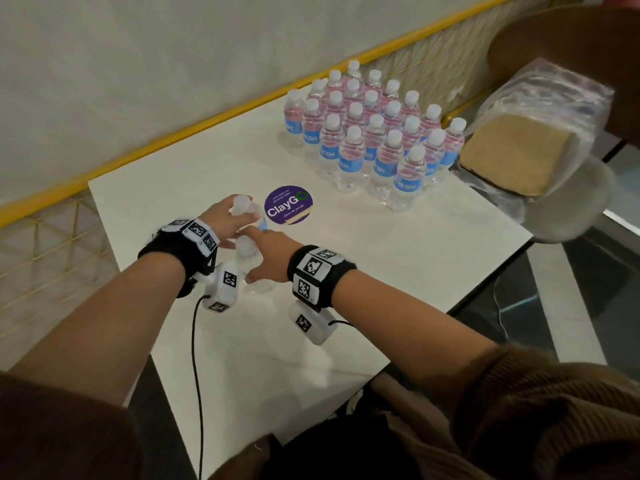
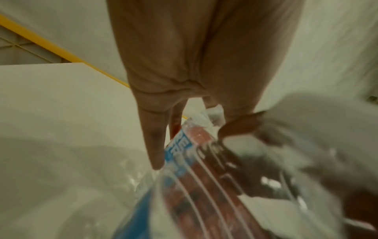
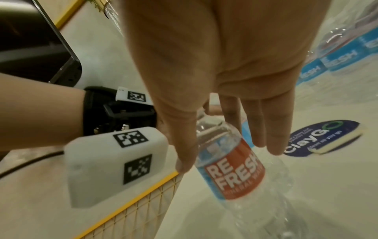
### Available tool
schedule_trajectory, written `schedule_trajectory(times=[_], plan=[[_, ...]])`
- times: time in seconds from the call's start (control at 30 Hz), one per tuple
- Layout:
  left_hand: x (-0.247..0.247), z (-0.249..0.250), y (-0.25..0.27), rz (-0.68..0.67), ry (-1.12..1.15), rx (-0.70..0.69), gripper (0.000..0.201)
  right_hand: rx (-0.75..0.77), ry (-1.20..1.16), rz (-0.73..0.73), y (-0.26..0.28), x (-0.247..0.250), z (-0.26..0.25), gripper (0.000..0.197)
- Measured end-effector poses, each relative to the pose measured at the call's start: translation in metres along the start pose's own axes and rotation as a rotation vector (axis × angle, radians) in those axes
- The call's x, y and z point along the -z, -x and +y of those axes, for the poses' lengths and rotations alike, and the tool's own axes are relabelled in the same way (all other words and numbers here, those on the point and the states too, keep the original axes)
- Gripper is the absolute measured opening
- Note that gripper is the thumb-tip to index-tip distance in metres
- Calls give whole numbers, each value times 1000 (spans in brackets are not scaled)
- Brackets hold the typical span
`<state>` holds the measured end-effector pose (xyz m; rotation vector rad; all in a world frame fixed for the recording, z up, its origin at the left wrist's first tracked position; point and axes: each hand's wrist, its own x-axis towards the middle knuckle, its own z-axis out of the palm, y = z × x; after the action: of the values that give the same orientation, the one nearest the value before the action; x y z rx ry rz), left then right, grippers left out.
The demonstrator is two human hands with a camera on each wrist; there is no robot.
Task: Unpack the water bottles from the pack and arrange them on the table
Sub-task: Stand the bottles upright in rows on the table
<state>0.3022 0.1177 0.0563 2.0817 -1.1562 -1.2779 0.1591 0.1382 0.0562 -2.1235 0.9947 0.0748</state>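
Mostly done, by the look of it: a big block of upright Refresh water bottles (image 1: 372, 133) stands on the white table (image 1: 398, 244), well ahead and to the right of both our hands. Beyond that block the shrink-wrap pack (image 1: 540, 133) sits on a chair off the table edge; it looks emptied, with what we take for a cardboard base (image 1: 512, 157) showing through the plastic, though we can't see into every fold. Our left hand (image 1: 225, 220) is wrapped round one bottle (image 1: 242, 206) near its neck; the left wrist view is blurred but shows fingers (image 2: 153, 145) lying along the label, thumb on the other side. Our right hand (image 1: 273, 254) is on a second bottle (image 3: 231, 161), just beside the first and nearer us. In the right wrist view the thumb and fingers (image 3: 274, 129) hang fairly straight down either side of its shoulder, so we'd call it a loose straddle rather than a firm curl; whether it actually bears the bottle we can't tell. That bottle looks tilted and close to the tabletop. A round purple ClayGo sticker (image 1: 288, 205) lies just ahead of the hands, between them and the block. Left to do, we judge: set these two down in line with the rest.
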Motion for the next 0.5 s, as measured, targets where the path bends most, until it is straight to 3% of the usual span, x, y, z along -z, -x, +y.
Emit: schedule_trajectory(times=[0.1,0.17,0.27,0.43,0.5], plan=[[-12,-10,4,43,82,-65,36,-34,-65,88,3,-10,2,75],[-23,-12,11,69,142,-92,13,-55,-89,142,7,-11,7,75],[-42,-9,14,115,174,-125,7,-102,-117,188,11,-9,17,82],[-72,-6,-10,111,162,-107,65,-161,-79,244,21,4,41,80],[-88,1,-19,90,186,-102,73,-202,-91,286,26,11,54,74]])
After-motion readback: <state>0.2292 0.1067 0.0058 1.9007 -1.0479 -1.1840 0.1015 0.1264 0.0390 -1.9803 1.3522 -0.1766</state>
